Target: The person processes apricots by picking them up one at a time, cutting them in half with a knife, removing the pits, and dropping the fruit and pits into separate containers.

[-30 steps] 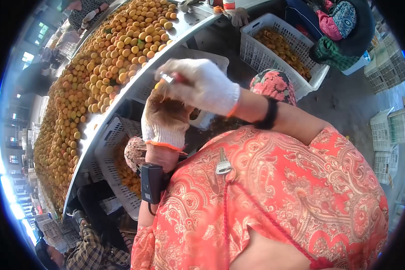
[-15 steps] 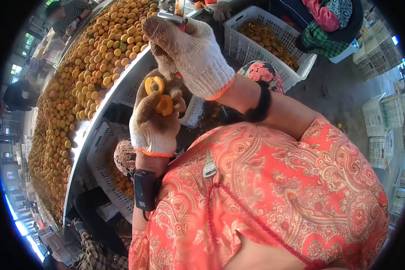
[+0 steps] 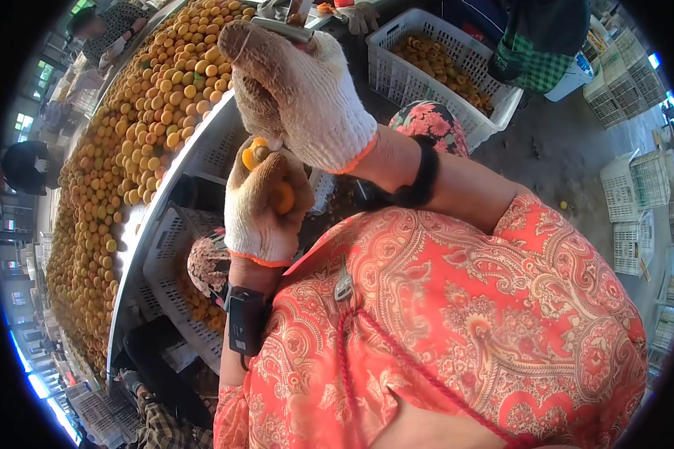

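A split apricot [image 3: 254, 156] is clamped in the left hand [image 3: 262, 213]; seemingly a knife [image 3: 281, 28] is clasped by the right hand [image 3: 303, 101].

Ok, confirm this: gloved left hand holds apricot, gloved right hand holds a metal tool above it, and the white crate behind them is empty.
One thing is wrong: in the head view the white crate holds orange fruit pieces. The rest stands: gloved left hand holds apricot, gloved right hand holds a metal tool above it.
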The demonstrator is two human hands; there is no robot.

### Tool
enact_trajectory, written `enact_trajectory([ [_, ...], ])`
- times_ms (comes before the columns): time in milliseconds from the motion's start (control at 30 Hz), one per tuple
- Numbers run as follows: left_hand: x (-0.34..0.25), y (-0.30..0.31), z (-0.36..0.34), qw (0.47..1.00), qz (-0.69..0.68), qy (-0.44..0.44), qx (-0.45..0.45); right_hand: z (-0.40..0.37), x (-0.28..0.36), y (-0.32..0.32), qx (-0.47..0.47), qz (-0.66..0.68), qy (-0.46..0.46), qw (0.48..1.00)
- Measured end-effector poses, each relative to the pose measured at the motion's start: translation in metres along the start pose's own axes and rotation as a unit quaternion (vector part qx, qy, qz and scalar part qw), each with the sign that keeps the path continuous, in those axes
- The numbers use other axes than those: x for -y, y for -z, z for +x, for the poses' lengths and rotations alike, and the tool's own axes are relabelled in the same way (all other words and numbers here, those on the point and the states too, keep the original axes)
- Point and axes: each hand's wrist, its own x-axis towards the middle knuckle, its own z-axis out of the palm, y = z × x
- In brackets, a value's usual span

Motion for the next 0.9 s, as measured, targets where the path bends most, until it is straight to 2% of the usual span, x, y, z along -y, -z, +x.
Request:
enact_trajectory([
  [67, -0.007, -0.010, -0.004, 0.995, -0.076, 0.060, -0.038, -0.003, 0.000, -0.003, 0.003, -0.013, -0.002, 1.000],
  [133, -0.003, -0.006, -0.003, 0.996, -0.065, 0.051, -0.036, -0.003, -0.002, -0.006, 0.003, -0.093, 0.055, 0.994],
  [200, -0.004, -0.010, -0.003, 0.997, -0.052, 0.040, -0.034, -0.004, -0.003, -0.006, 0.002, -0.107, 0.075, 0.991],
  [267, -0.009, -0.025, -0.005, 0.986, -0.084, 0.068, -0.127, -0.003, -0.004, -0.006, 0.003, -0.120, 0.095, 0.988],
  [333, -0.005, -0.022, -0.004, 0.990, -0.045, 0.052, -0.125, -0.001, -0.006, -0.007, -0.011, -0.201, 0.129, 0.971],
  [367, -0.002, -0.021, -0.003, 0.992, -0.007, 0.037, -0.124, -0.001, -0.006, -0.006, -0.010, -0.200, 0.130, 0.971],
  [467, 0.000, -0.021, -0.002, 0.991, -0.055, 0.036, -0.113, -0.001, -0.006, -0.008, 0.000, -0.203, 0.144, 0.969],
  [533, 0.001, -0.022, -0.002, 0.989, -0.103, 0.035, -0.102, 0.000, -0.004, -0.010, -0.017, -0.166, 0.112, 0.980],
  [633, 0.001, -0.027, -0.002, 0.982, -0.162, 0.015, -0.096, -0.001, -0.005, -0.014, -0.021, -0.160, 0.112, 0.980],
  [667, 0.002, -0.039, 0.000, 0.981, -0.131, -0.015, -0.140, -0.001, -0.015, -0.012, -0.032, -0.124, 0.126, 0.984],
  [700, 0.001, -0.039, 0.003, 0.980, -0.122, -0.009, -0.157, 0.001, -0.011, -0.012, -0.062, -0.151, 0.092, 0.982],
  [733, 0.003, -0.035, 0.003, 0.982, -0.123, -0.016, -0.143, 0.012, -0.022, 0.002, -0.013, -0.038, 0.108, 0.993],
  [767, 0.000, -0.039, 0.001, 0.983, -0.109, -0.022, -0.147, 0.009, -0.008, -0.002, -0.018, 0.000, 0.039, 0.999],
  [800, -0.004, -0.039, 0.000, 0.988, -0.100, -0.008, -0.118, 0.012, -0.010, 0.003, -0.011, -0.014, 0.026, 0.999],
  [900, -0.005, -0.035, -0.002, 0.990, -0.095, 0.011, -0.105, 0.019, -0.010, 0.007, -0.039, 0.111, -0.054, 0.992],
])
